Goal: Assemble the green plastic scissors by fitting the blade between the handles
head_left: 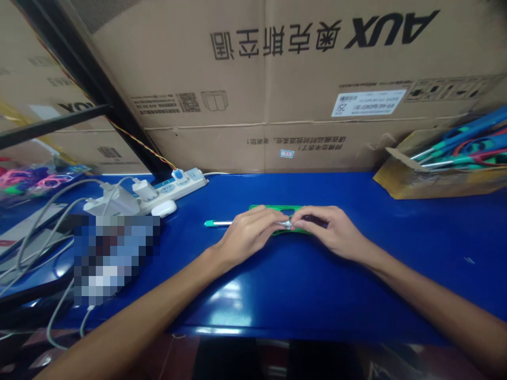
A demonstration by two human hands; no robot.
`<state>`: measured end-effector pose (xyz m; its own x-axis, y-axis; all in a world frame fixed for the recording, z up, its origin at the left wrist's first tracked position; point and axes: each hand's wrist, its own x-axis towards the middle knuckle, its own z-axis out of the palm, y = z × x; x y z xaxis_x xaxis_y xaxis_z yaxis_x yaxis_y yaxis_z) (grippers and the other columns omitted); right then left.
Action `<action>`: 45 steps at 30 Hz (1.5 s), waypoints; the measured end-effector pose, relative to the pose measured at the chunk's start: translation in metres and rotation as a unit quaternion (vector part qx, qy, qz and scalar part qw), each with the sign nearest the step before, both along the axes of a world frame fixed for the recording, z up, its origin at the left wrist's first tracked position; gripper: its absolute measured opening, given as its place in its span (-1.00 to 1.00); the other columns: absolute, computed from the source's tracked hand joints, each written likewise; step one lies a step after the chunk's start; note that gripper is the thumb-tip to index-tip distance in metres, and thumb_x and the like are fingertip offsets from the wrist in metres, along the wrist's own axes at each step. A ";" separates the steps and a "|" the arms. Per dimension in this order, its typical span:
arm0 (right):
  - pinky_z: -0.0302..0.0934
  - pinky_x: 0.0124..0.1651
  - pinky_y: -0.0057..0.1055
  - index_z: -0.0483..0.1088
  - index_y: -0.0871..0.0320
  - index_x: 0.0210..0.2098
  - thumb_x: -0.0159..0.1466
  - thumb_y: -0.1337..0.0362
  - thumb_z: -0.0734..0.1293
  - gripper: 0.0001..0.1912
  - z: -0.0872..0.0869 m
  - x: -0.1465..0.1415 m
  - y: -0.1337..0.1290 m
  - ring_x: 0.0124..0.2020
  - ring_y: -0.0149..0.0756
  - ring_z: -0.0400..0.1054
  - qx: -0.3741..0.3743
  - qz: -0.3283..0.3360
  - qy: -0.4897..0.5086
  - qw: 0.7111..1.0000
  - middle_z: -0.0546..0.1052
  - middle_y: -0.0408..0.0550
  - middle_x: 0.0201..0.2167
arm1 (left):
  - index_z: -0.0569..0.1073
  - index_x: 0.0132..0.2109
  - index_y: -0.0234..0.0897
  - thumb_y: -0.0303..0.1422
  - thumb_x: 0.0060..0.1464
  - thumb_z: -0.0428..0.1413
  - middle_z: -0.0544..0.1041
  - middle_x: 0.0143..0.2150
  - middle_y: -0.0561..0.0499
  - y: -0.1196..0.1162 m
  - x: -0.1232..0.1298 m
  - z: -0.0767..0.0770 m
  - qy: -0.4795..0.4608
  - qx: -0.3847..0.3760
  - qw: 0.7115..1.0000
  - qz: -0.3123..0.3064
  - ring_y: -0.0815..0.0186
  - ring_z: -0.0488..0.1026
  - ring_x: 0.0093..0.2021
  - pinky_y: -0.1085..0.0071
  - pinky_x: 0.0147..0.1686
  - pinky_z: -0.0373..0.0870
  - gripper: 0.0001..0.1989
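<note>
pinching left hand: a silvery piece is held at the fingertips over the green frame, its shape too blurred to tell
right hand: thumb and forefinger are closed on the same silvery piece from the other side
teal-tipped rod: seen jutting past the left hand; whether it is joined to the piece cannot be told
green frame: laid flat on the blue table, partly covered by both hands
open carton: set at the back right, filled with tools
power strip: placed back left, with chargers plugged in
</note>
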<state>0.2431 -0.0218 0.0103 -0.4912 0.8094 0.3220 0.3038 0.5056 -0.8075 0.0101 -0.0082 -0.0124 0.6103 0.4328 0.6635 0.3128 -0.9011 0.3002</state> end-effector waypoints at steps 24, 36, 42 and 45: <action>0.30 0.14 -0.15 0.55 -0.04 0.03 0.35 0.19 0.37 -0.74 0.000 -0.004 0.000 0.05 -0.17 0.45 0.000 0.082 0.040 0.996 0.60 -0.06 0.00 | 0.54 0.10 -0.01 -0.32 0.28 0.16 0.35 0.13 -0.07 -0.019 0.012 0.014 -0.101 -0.153 0.983 -0.009 0.21 0.33 0.13 0.13 0.12 0.37 -0.73; 0.28 -0.01 -0.28 0.55 0.05 -0.03 0.39 0.07 0.32 -0.72 0.012 0.022 0.011 -0.11 -0.22 0.45 0.021 0.085 -0.109 0.990 0.58 -0.04 -0.11 | 0.49 0.07 -0.21 -0.17 0.36 0.03 0.49 0.07 -0.09 0.012 -0.008 0.005 0.169 -0.101 0.977 0.081 0.18 0.39 0.07 0.14 0.10 0.33 -0.70; 0.31 0.01 -0.26 0.57 -0.02 -0.01 0.37 0.06 0.34 -0.71 0.010 0.038 0.017 -0.04 -0.18 0.48 0.039 0.131 -0.213 0.967 0.59 -0.08 -0.03 | 0.50 -0.03 -0.28 -0.27 0.44 -0.11 0.48 -0.03 -0.08 0.011 0.000 -0.005 0.183 -0.081 0.970 0.141 0.22 0.38 -0.04 0.21 0.03 0.33 -0.68; 0.30 0.11 -0.21 0.55 -0.07 0.05 0.37 0.04 0.33 -0.68 0.006 0.038 0.016 0.09 -0.12 0.45 0.039 0.135 -0.250 0.958 0.55 -0.12 0.11 | 0.51 -0.09 -0.33 -0.29 0.42 -0.08 0.45 -0.01 -0.10 0.010 -0.001 -0.005 0.188 -0.060 0.966 0.168 0.21 0.35 -0.06 0.22 -0.04 0.33 -0.70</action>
